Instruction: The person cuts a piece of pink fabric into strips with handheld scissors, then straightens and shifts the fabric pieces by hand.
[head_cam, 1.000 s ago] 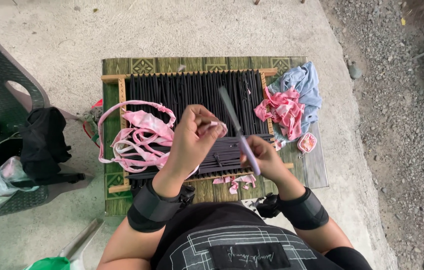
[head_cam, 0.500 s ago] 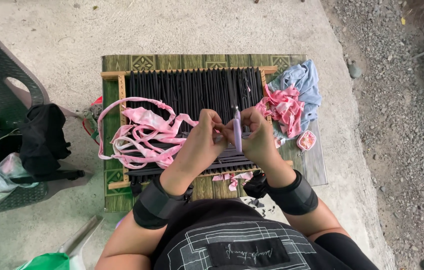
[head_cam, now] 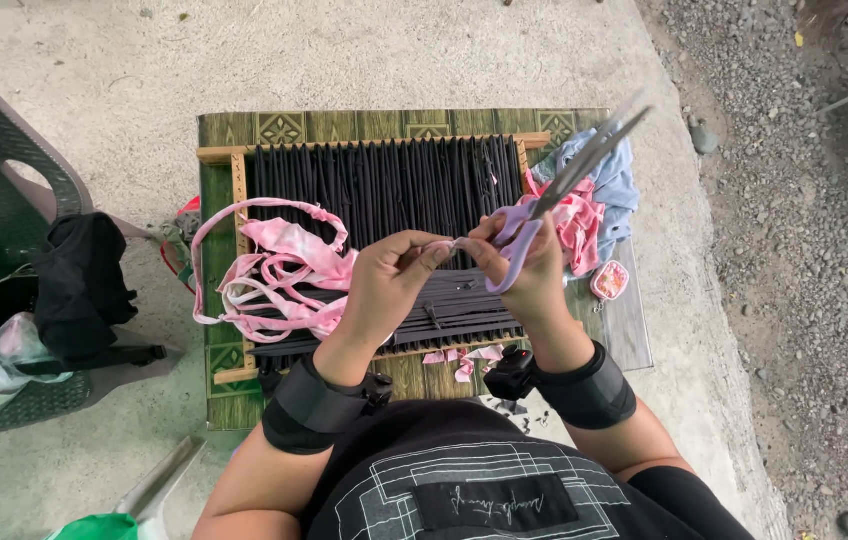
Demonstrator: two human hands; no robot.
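A wooden weaving frame point(head_cam: 240, 190) strung with black strips lies on a small green table point(head_cam: 219, 130). Pink-and-white fabric strips point(head_cam: 279, 270) lie looped over its left side. My left hand point(head_cam: 384, 285) pinches the end of one pink strip point(head_cam: 444, 245) above the frame. My right hand point(head_cam: 529, 270) touches the same strip end and holds purple-handled scissors point(head_cam: 564, 180), whose blades point up and to the right.
A pile of pink and blue cloth point(head_cam: 594, 195) and a small pink pouch point(head_cam: 611, 281) sit on the table's right side. Pink scraps point(head_cam: 469, 360) lie at the near edge. A dark plastic chair point(head_cam: 4, 200) with a black bag point(head_cam: 84, 285) stands at left; gravel lies to the right.
The scissors have swung from upright between my hands to pointing up and right. My hands have moved slightly apart, still pinching the pink strip end.
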